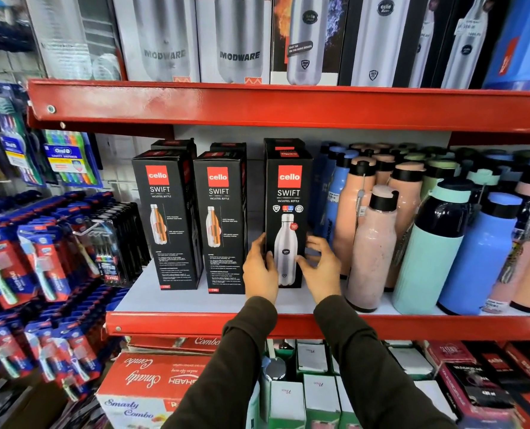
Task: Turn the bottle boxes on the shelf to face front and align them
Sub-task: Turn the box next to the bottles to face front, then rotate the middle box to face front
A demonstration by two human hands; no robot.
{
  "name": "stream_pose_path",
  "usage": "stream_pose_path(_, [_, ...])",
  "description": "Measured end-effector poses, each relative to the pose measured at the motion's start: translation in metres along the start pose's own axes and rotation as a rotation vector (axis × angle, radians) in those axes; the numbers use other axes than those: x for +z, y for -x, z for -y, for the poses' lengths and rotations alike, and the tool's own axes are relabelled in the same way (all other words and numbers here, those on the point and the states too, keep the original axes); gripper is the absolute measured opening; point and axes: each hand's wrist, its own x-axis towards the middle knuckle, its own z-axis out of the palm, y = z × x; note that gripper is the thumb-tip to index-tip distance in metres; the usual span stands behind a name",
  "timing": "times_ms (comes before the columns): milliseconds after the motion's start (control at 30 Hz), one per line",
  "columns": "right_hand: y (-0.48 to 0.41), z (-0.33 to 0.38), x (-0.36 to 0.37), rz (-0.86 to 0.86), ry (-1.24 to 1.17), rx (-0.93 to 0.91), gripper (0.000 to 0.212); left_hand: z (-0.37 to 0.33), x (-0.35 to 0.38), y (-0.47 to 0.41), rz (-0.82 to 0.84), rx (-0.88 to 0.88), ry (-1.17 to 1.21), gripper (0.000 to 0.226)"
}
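Three black Cello Swift bottle boxes stand upright on the white shelf [152, 300]. The left box [169, 221] and the middle box [223, 224] show their text-covered side panels. The right box [288, 199] shows its front with a steel bottle picture. My left hand [259, 269] grips the right box's lower left edge. My right hand [319, 267] holds its lower right edge. More black boxes stand behind the front row, mostly hidden.
Loose bottles in pink [370, 252], mint [427, 249] and blue [480, 258] crowd the shelf just right of the box. A red shelf lip [195, 325] runs along the front. Toothbrush packs [40, 258] hang at the left. Larger bottle boxes [239, 41] fill the shelf above.
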Motion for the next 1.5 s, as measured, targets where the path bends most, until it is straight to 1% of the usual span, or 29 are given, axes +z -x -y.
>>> stream_pose_path(133, [0.004,0.001,0.000,-0.111,0.016,-0.030,0.030,-0.003,-0.006,0.008,-0.029,0.025,-0.006,0.040])
stream_pose_path(200, [0.009,0.004,0.003,-0.156,0.012,-0.050,0.026,-0.005,-0.013,0.015,-0.045,0.096,0.023,0.038])
stream_pose_path(267, [0.017,0.011,0.011,-0.191,-0.007,-0.114,0.023,-0.006,-0.024,0.019,-0.080,0.208,0.036,0.036])
stream_pose_path(367, [0.030,0.026,0.031,-0.171,-0.100,-0.150,0.018,-0.008,-0.042,0.019,-0.167,0.323,-0.019,0.037])
stream_pose_path(433, [0.038,0.035,0.046,-0.118,-0.131,-0.170,0.019,-0.008,-0.056,0.015,-0.262,0.339,-0.065,0.042])
stream_pose_path(500, [0.044,0.040,0.061,-0.031,-0.130,-0.198,0.028,-0.003,-0.069,0.009,-0.346,0.310,-0.094,0.047])
stream_pose_path(567, [0.047,0.042,0.075,0.069,-0.125,-0.161,0.036,0.005,-0.082,0.002,-0.345,0.253,-0.079,0.051])
stream_pose_path(733, [0.043,0.043,0.101,0.219,0.014,-0.013,0.045,0.018,-0.101,-0.009,-0.156,0.071,-0.003,0.047])
stream_pose_path(833, [0.041,0.043,0.109,0.257,0.041,0.046,0.049,0.013,-0.108,-0.011,-0.060,-0.113,0.100,0.045])
stream_pose_path(933, [0.039,0.041,0.113,0.258,0.026,0.070,0.058,0.017,-0.115,-0.017,-0.023,-0.202,0.168,0.047])
stream_pose_path(1067, [0.043,0.043,0.110,0.249,-0.012,0.064,0.069,0.023,-0.121,-0.021,-0.017,-0.226,0.347,0.046])
stream_pose_path(1167, [0.043,0.047,0.109,0.224,0.009,0.049,0.080,0.017,-0.123,-0.017,-0.057,-0.202,0.457,0.043])
stream_pose_path(1267, [0.044,0.054,0.111,0.156,0.023,0.040,0.093,0.015,-0.126,-0.014,-0.087,-0.170,0.439,0.039])
stream_pose_path(1367, [0.044,0.062,0.109,0.098,0.031,0.026,0.090,0.018,-0.126,-0.014,-0.093,-0.125,0.440,0.038])
stream_pose_path(1433, [0.042,0.064,0.108,0.099,0.040,0.027,0.088,0.020,-0.127,-0.015,-0.113,-0.065,0.419,0.036])
stream_pose_path(1500, [0.040,0.065,0.106,0.118,0.015,0.036,0.087,0.023,-0.128,-0.019,-0.150,0.009,0.333,0.032])
